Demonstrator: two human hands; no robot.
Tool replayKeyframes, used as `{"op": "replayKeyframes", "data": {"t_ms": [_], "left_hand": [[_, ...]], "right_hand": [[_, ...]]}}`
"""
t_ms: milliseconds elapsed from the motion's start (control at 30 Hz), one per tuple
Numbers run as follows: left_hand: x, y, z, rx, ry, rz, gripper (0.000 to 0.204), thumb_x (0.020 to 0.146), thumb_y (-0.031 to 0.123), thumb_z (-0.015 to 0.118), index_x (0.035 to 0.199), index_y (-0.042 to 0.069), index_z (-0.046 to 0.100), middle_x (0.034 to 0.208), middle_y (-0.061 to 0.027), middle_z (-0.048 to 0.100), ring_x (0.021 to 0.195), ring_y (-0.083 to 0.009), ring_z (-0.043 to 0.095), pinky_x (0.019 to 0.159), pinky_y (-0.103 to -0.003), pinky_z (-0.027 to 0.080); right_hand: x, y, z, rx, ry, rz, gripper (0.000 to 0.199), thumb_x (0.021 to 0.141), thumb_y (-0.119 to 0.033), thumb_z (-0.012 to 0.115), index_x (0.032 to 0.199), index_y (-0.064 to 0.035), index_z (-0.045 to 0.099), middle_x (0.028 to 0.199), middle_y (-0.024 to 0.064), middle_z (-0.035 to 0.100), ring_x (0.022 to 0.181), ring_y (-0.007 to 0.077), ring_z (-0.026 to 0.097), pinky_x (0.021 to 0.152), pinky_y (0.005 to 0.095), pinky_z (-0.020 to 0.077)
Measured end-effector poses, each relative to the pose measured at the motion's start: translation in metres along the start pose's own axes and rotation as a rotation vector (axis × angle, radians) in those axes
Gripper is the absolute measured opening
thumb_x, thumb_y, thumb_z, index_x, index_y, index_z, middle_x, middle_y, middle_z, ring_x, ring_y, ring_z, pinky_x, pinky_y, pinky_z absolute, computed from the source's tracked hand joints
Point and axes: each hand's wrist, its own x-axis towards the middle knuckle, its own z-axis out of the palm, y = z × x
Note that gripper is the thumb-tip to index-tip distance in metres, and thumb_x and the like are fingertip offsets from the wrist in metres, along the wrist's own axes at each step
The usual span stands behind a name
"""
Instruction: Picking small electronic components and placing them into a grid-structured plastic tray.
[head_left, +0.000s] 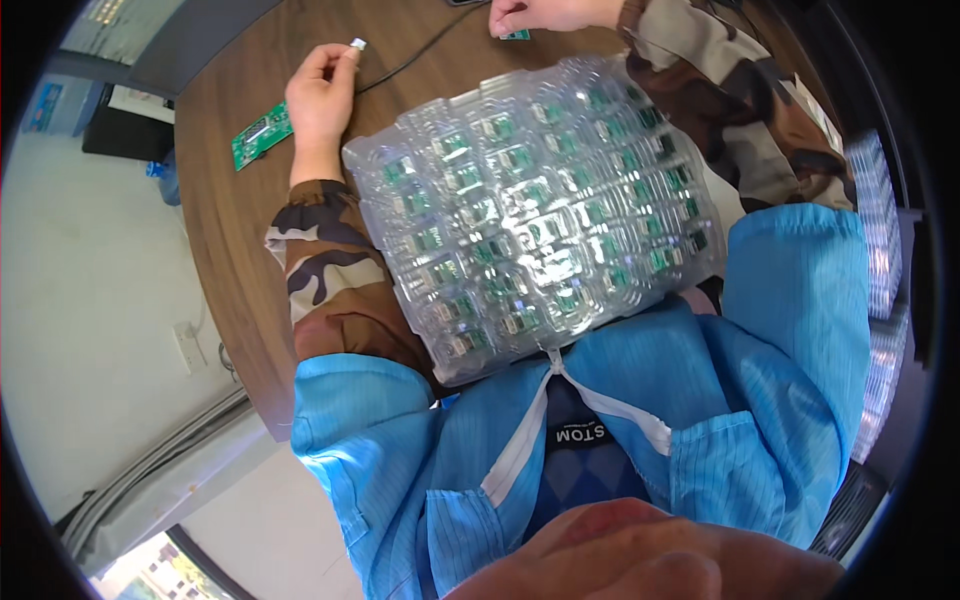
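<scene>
My left hand is raised over the far left of the table, its thumb and forefinger pinched on a small white piece whose kind I cannot make out. Partly behind that hand lies a green circuit board. At the top edge, my right hand has its fingers closed at a small green circuit board, mostly covered by the fingers. Between my forearms a clear plastic blister tray sits tilted near my chest, with rows of small green boards in its pockets. Glare hides some pockets.
A black cable runs over the brown wooden table from near my left hand to the top edge. Stacked clear trays stand at the right. Beyond the table's left edge are a wall socket and a blue bottle.
</scene>
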Motion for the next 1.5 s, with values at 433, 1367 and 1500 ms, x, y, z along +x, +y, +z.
{"op": "replayKeyframes", "data": {"t_ms": [433,1367,1500], "left_hand": [[-0.003,-0.002,-0.005,0.024,-0.025,-0.016,0.013,0.079,0.016,0.059,0.083,0.004,0.063,0.067,0.0003,0.059,0.06,-0.0072,0.05,0.056,-0.017,0.039],[-0.001,0.007,-0.001,0.035,0.006,-0.043,0.013,0.077,0.017,0.059,0.08,0.005,0.062,0.063,0.0004,0.057,0.057,-0.0095,0.051,0.054,-0.021,0.04],[-0.002,0.008,0.0,0.032,0.01,-0.058,0.012,0.077,0.017,0.059,0.079,0.005,0.062,0.063,0.0007,0.057,0.056,-0.0097,0.049,0.053,-0.021,0.039]], "right_hand": [[-0.158,-0.04,0.012,-0.289,0.201,-0.257,0.008,0.078,-0.007,0.058,0.074,-0.0001,0.058,0.069,0.0057,0.058,0.055,0.0126,0.052,0.055,0.0219,0.0461],[-0.233,-0.105,0.047,-0.333,-0.249,0.002,0.015,0.069,-0.003,0.062,0.083,-0.0013,0.056,0.087,0.0089,0.053,0.074,0.024,0.053,0.069,0.0313,0.0449],[-0.234,-0.112,0.051,-0.411,-0.196,-0.003,0.015,0.069,-0.003,0.062,0.083,-0.0012,0.056,0.087,0.0087,0.053,0.074,0.0241,0.053,0.069,0.0313,0.0449]]}}
